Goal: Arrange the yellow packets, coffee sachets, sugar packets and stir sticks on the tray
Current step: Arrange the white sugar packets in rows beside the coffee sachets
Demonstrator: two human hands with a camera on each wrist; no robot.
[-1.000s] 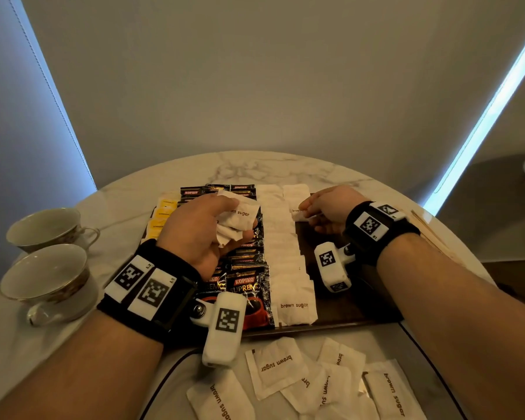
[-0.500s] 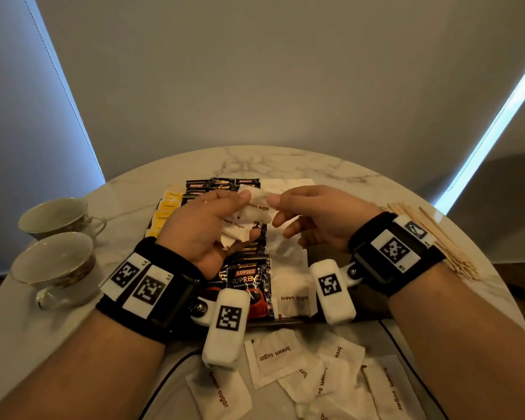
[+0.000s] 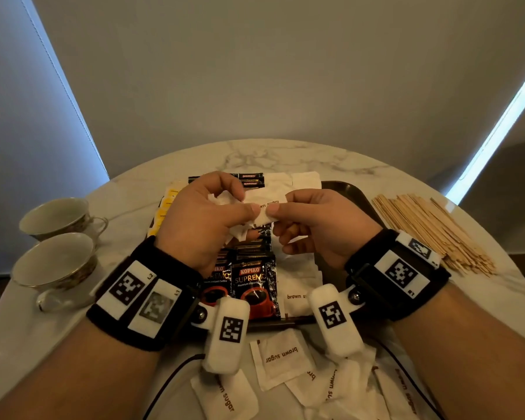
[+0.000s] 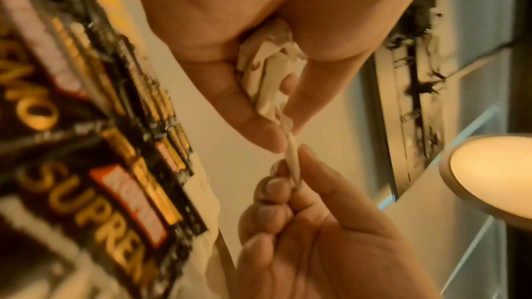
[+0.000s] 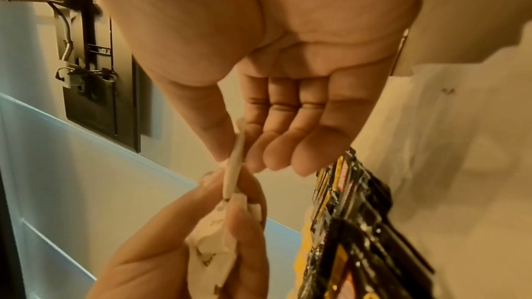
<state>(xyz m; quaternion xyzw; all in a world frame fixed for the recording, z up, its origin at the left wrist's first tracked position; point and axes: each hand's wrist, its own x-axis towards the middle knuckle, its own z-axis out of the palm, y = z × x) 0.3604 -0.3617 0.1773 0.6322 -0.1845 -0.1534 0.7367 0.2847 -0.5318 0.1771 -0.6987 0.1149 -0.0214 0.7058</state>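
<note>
Both forearms enter from the lower corners of the head view and converge toward the centre of the frame, each wrist wrapped in a black band. The left hand (image 3: 200,219) sits left of centre, fingers curled, thumb and forefinger pinched together at the tip. The right hand (image 3: 312,225) faces it from the right, its thumb and forefinger likewise pinched, the two thumbs nearly touching. In the right wrist view, the other three right fingers (image 5: 290,144) hang loosely bent; the left palm appears bunched, though blur hides detail.
</note>
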